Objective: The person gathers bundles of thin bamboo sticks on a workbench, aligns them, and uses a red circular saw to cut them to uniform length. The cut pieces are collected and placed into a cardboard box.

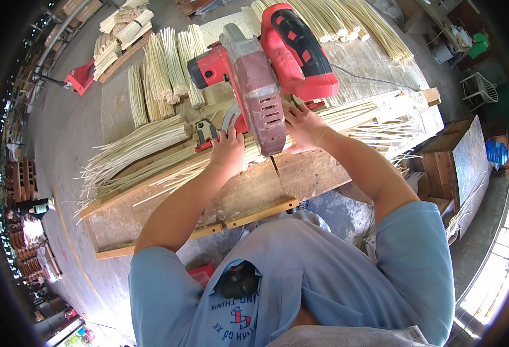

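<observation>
A red cut-off saw (263,104) with a worn, dusty blade guard and a black-and-red handle (301,52) stands in front of me. Its guard is lowered between my hands, over a slot in the wooden board (318,173). Just left of the guard, my left hand (228,153) is closed over a bundle of thin pale sticks (176,178), fingers toward the saw's fence. On the other side, my right hand (305,128) grips the same bundle, its fingertips partly hidden by the guard. The blade is mostly covered.
Tied bundles of sticks (157,72) lie on the bench beyond the saw, with more bundles (318,20) at the far right. A loose heap (136,144) is at the left. A cable (370,79) runs right from the saw. A wooden cabinet (454,159) stands at the right.
</observation>
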`<state>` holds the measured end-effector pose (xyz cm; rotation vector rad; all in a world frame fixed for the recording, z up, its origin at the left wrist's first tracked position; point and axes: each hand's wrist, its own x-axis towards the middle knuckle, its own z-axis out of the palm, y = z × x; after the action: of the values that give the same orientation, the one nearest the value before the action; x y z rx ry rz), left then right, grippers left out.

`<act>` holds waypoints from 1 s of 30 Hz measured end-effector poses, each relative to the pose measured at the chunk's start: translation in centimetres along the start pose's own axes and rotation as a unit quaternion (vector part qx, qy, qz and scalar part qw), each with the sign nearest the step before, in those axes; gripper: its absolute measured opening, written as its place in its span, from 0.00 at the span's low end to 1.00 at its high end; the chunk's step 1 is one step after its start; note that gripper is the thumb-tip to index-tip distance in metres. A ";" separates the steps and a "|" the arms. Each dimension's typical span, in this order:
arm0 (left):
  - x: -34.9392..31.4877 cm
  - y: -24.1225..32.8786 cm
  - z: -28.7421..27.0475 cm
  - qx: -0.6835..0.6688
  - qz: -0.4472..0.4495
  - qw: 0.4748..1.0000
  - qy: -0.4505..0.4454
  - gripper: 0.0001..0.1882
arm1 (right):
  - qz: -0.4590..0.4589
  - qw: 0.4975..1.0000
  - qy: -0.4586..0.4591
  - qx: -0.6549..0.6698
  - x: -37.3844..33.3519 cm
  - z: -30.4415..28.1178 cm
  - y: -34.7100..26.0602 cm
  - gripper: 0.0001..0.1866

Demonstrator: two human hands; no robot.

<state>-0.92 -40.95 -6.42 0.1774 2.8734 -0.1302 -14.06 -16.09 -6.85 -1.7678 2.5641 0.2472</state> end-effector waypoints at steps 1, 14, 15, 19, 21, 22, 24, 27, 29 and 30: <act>0.0 -0.1 -0.1 -0.007 0.006 1.000 0.002 0.41 | -0.002 1.000 0.001 0.001 0.0 -0.1 0.0 0.38; -0.1 -0.6 1.1 -0.023 0.031 0.997 0.064 0.33 | -0.022 0.998 0.032 0.039 -0.3 0.6 0.4 0.39; -0.1 -0.6 0.6 -0.031 0.028 0.998 0.043 0.33 | -0.018 0.998 0.027 0.054 -0.3 0.8 0.5 0.39; -0.3 -0.8 2.1 -0.009 0.042 0.997 0.069 0.36 | -0.014 0.994 0.062 0.084 0.0 2.9 0.6 0.44; -0.2 -1.2 1.6 -0.042 0.034 0.996 0.065 0.37 | -0.013 0.995 0.057 0.083 0.2 2.3 0.6 0.43; -0.2 -1.2 1.4 -0.032 0.033 0.997 0.066 0.38 | -0.019 0.995 0.056 0.079 0.1 2.0 0.4 0.41; -0.3 -0.9 1.1 -0.013 0.034 0.997 0.072 0.39 | -0.024 0.997 0.039 0.061 -0.2 1.4 0.4 0.39; -0.2 -0.9 1.0 -0.017 0.031 0.996 0.080 0.33 | -0.025 0.999 0.001 0.028 0.2 0.2 0.6 0.39; 0.0 -1.0 1.4 -0.014 0.024 0.996 0.090 0.28 | -0.027 0.999 -0.018 0.009 0.1 0.0 0.7 0.39; 0.1 -0.9 1.6 -0.012 0.022 0.995 0.094 0.26 | -0.028 0.999 0.010 0.013 0.2 0.2 0.8 0.39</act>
<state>-0.72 -42.05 -7.96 0.2616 3.0547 -0.0746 -14.85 -15.96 -6.98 -1.8391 2.5138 0.1951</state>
